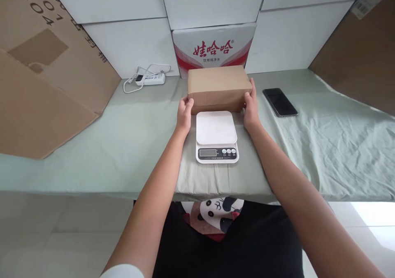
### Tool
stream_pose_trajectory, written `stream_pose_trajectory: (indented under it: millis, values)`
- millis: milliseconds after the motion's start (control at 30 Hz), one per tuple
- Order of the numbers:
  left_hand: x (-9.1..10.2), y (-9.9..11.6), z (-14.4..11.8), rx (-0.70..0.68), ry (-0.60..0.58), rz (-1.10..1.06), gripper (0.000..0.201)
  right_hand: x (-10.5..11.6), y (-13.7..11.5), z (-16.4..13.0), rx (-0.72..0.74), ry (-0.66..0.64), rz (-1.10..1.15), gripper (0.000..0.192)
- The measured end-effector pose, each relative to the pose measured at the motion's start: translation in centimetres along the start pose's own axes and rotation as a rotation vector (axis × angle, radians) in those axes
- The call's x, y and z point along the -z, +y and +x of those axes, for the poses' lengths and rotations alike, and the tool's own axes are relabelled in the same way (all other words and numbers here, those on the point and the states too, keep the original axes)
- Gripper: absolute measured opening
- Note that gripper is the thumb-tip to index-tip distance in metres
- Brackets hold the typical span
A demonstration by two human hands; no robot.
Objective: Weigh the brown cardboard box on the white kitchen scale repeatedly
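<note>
Behind the white digital scale (216, 130), the left hand (184, 115) and right hand (252, 110), half curled, already hold the small cardboard box (219, 86) by its ends.

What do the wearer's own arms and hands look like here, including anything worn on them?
The left hand and right hand are bare, with no gloves, watch or bracelet visible. A white sleeve edge shows on the left arm; no sleeve shows on the right arm.
</note>
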State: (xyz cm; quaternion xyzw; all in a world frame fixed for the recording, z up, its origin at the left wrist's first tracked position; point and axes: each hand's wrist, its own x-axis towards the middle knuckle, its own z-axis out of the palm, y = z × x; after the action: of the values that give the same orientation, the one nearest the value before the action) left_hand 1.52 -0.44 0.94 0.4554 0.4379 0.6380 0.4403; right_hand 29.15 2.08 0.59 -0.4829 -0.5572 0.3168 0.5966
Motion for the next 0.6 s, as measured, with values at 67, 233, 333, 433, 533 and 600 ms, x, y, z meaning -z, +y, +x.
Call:
stream_pose_trajectory:
  millis: [67,233,333,433,533,600]
  values:
    - [0.1,0.2,0.1,0.010,0.030,0.035,0.069,0.0,-0.7,-0.1,-0.033,-0.002,0.038,0.085]
    - [3.7,-0.5,2.2,-0.085,0.251,0.106,0.086,1.9,-0.5,0.6,-0.123,0.055,0.132,0.101]
    - [6.8,-1.8,3.9,-0.068,0.262,0.138,0.083,3.0,1.4,1.6,-0.110,0.095,0.070,0.107]
    - [8.1,-2.5,4.5,-0.025,0.242,0.117,0.087,3.0,2.9,2.3,-0.044,0.037,0.035,0.106]
    - [6.9,-2.2,3.9,0.000,0.253,0.007,0.091,2.1,3.1,2.0,0.004,-0.013,0.048,0.105]
    - [5.4,-1.8,3.2,0.022,0.228,-0.045,0.086,1.5,2.6,1.6,0.005,-0.012,0.072,0.107]
